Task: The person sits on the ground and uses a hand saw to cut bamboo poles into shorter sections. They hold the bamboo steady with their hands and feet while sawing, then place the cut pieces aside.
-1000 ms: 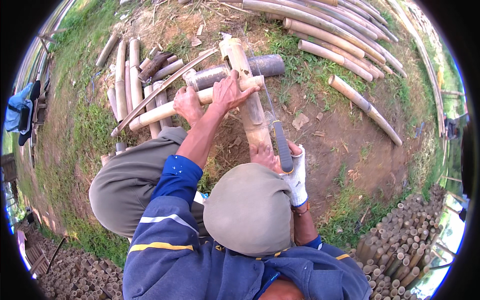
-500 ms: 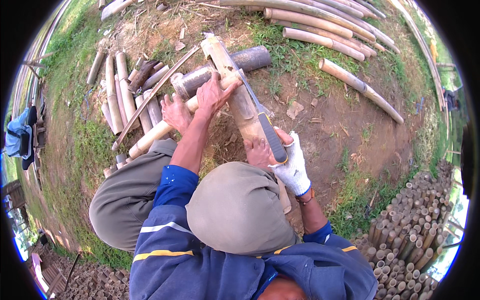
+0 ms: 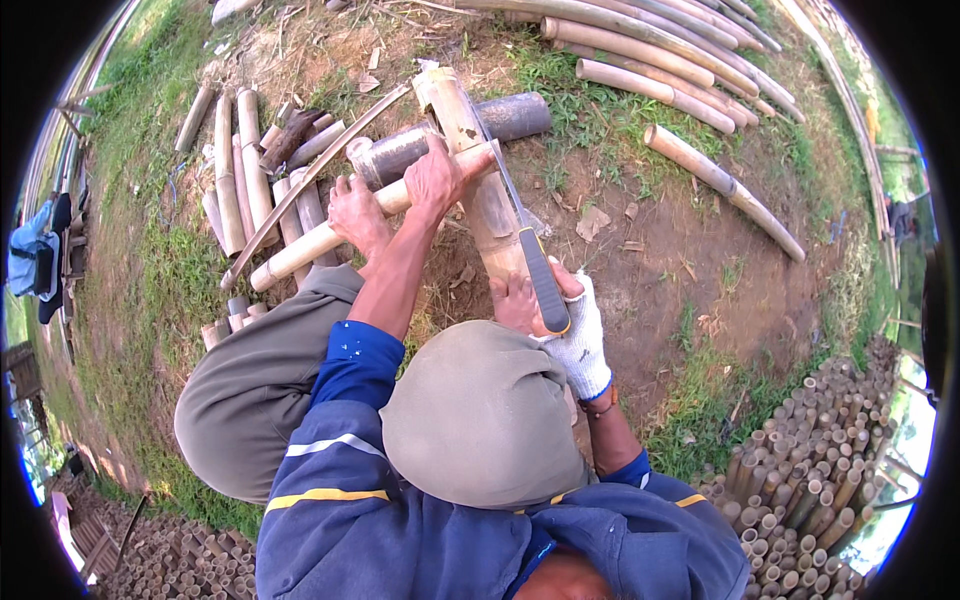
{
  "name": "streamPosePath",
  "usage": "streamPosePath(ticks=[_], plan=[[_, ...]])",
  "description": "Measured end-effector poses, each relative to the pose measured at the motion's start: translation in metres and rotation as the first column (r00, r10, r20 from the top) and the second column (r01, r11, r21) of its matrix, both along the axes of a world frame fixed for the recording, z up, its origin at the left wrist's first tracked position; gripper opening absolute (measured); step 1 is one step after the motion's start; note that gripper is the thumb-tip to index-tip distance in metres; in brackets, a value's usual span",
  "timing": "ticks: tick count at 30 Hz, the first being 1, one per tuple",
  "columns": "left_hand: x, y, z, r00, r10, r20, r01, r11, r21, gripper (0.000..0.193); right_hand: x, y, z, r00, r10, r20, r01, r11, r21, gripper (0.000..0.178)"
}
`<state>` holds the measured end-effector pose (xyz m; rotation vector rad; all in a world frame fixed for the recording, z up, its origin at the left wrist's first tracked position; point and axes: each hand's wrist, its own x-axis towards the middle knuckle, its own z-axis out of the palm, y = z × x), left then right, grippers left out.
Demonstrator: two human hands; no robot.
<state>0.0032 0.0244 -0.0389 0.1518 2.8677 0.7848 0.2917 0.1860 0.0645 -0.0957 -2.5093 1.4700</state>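
Note:
My bare left hand [image 3: 434,184] is wrapped round a pale bamboo pole [image 3: 320,243] close to its far right end. That pole slants across a thicker split-looking bamboo piece [image 3: 488,212], which leans on a dark, stout bamboo log [image 3: 515,118]. In a white glove, my right hand [image 3: 580,325] grips a handsaw [image 3: 541,272] by its grey and yellow handle. The saw's thin blade runs away from me past the pole's cut end, touching or very close to it. My left bare foot [image 3: 358,215] presses on the pole, and my right foot [image 3: 514,301] on the thicker piece.
Short bamboo pieces [image 3: 226,170] lie at the left beside a long thin strip [image 3: 318,184]. Long poles [image 3: 640,50] are piled at the far right, with a single pole [image 3: 725,185] nearer. Cut tubes [image 3: 800,480] stand packed at the near right.
The saw handle has come slightly nearer to me. My left hand stays on the pole near its end, and the whole view has shifted a little.

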Motion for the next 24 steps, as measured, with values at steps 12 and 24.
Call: streamPosePath(ticks=[12,24], plan=[[-0.003,-0.001,-0.001,0.999,0.044,0.029,-0.044,0.999,-0.001,0.117,0.03,0.011,0.045,0.981,-0.012,0.192,0.025,0.997,-0.068,0.071],[-0.005,0.01,0.012,0.993,0.048,0.105,-0.045,0.999,-0.03,0.112,-0.076,0.012,0.009,0.997,0.061,0.049,-0.046,0.964,-0.261,0.07]])
